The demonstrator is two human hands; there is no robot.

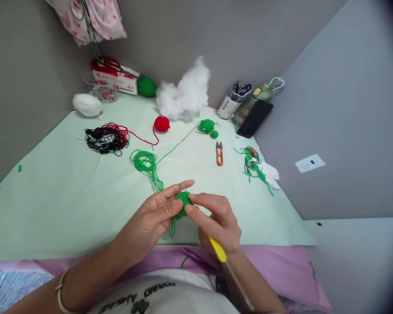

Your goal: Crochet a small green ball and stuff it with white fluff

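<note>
My left hand pinches a small green crocheted piece between thumb and fingers, over the near edge of a pale green sheet. My right hand grips a crochet hook with a yellow handle, its tip hidden at the green piece. A green yarn strand runs from the piece to a loose green yarn heap and on to a small green ball.
On the sheet lie orange thread snips, a red yarn ball, a black and red yarn tangle, a white ball, white stuffing, green scraps, a phone, a tool cup and a box.
</note>
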